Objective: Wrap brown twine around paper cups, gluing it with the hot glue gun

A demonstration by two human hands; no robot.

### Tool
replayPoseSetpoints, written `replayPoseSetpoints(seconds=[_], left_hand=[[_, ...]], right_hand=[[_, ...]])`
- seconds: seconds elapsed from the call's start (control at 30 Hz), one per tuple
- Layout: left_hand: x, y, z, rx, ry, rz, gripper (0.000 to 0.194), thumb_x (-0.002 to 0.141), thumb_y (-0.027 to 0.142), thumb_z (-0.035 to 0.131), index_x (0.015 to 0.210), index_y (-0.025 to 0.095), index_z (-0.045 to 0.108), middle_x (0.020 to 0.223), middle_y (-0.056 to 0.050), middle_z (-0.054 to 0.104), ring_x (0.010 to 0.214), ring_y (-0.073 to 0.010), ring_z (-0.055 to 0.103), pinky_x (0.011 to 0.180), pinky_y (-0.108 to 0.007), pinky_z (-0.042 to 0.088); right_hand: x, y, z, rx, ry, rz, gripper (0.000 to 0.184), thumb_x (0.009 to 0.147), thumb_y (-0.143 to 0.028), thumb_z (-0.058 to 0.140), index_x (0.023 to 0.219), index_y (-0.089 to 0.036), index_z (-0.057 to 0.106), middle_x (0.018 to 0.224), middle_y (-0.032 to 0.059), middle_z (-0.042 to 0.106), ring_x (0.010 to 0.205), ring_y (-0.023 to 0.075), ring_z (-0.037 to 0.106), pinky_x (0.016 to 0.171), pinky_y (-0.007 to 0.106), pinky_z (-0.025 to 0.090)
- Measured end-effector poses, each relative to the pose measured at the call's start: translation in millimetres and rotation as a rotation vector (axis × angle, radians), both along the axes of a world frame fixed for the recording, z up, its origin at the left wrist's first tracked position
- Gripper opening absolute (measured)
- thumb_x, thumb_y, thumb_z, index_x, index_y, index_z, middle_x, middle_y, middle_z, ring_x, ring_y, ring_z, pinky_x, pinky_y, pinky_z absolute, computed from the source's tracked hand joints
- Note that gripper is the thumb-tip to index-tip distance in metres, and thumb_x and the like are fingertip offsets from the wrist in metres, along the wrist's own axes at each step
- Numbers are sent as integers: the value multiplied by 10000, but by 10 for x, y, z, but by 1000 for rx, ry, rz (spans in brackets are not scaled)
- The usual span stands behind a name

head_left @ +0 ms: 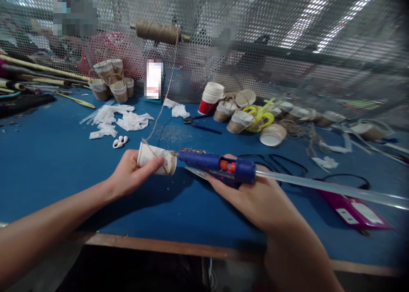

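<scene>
Tilted on its side, a white paper cup [152, 154] is gripped by my left hand [136, 169], the thumb lying across its wall. Twine [158, 115] runs down to the cup from a spool [158, 32] hung on the mesh. My right hand [255, 198] is wrapped round a blue glue gun [207, 162], its nozzle at the cup's base end. A long clear glue stick [319, 187] sticks out of the gun's back. Below the gun shows a pointed metal blade [195, 172], seemingly in the right hand too; its handle is hidden.
Twine-wrapped cup baskets [119, 89] stand at the back left, near white lace scraps [134, 120] and white earbuds [120, 142]. Blue-handled pliers [204, 125], stacked paper cups [211, 98] and yellow ribbon [258, 117] lie behind. A purple power strip [354, 209] sits right, with black cable.
</scene>
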State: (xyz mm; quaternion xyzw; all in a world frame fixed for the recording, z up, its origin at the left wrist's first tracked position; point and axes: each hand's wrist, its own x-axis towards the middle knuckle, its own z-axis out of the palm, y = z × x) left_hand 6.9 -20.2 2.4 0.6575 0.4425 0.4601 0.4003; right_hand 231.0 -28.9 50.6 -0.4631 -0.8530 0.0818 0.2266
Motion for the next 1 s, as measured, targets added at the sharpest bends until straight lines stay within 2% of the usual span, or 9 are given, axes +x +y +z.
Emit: replayPoseSetpoints(seconds=[0.17, 0.27, 0.43, 0.63, 0.8, 0.9, 1.0], left_hand=[[7, 90, -24, -255, -182, 53, 256, 721, 341, 585, 682, 105, 676, 629, -50, 685, 527, -113, 580, 520, -198, 466], [15, 117, -24, -306, -264, 89, 232, 691, 322, 607, 702, 102, 680, 647, -58, 695, 540, -126, 602, 545, -219, 485], [29, 125, 2, -347, -319, 117, 180, 671, 275, 612, 630, 109, 668, 589, -37, 675, 505, -110, 585, 512, -203, 467], [23, 129, -8, -339, -303, 118, 201, 685, 292, 612, 652, 105, 675, 595, -36, 676, 512, -108, 576, 509, -196, 454], [2, 88, -35, -252, -181, 75, 253, 717, 341, 595, 685, 106, 681, 651, -51, 693, 529, -113, 575, 514, -197, 457], [-2, 46, -26, -182, -102, 57, 262, 740, 340, 564, 683, 112, 681, 652, -52, 689, 530, -119, 570, 506, -202, 461], [-2, 7, -5, -107, -50, 59, 258, 755, 321, 548, 658, 117, 673, 608, -40, 665, 503, -107, 539, 461, -185, 435]], right_hand=[[-26, -39, 33, -121, 0, -52, 167, 779, -301, 459, 675, -206, 549, 544, -8, 532, 472, 130, 474, 459, 256, 403], [-32, -53, 12, -119, 11, -27, 137, 765, -282, 489, 648, -214, 506, 541, -25, 514, 468, 116, 458, 455, 243, 386], [-17, -58, -51, -116, 6, -7, 166, 761, -288, 530, 640, -215, 444, 540, -48, 495, 451, 96, 443, 452, 228, 365], [-41, -51, -19, -132, 20, -29, 173, 753, -296, 515, 614, -217, 448, 515, -41, 482, 434, 109, 435, 444, 243, 360], [-48, -38, 31, -120, 39, -42, 176, 772, -290, 447, 656, -223, 562, 535, 10, 533, 487, 159, 499, 482, 288, 409], [19, -9, 14, -19, -19, 27, 179, 754, -275, 442, 745, -237, 616, 628, 44, 605, 623, 210, 571, 611, 347, 447], [111, 32, -32, 65, -122, 79, 266, 717, -212, 421, 842, -245, 653, 696, 78, 640, 771, 272, 586, 700, 420, 424]])
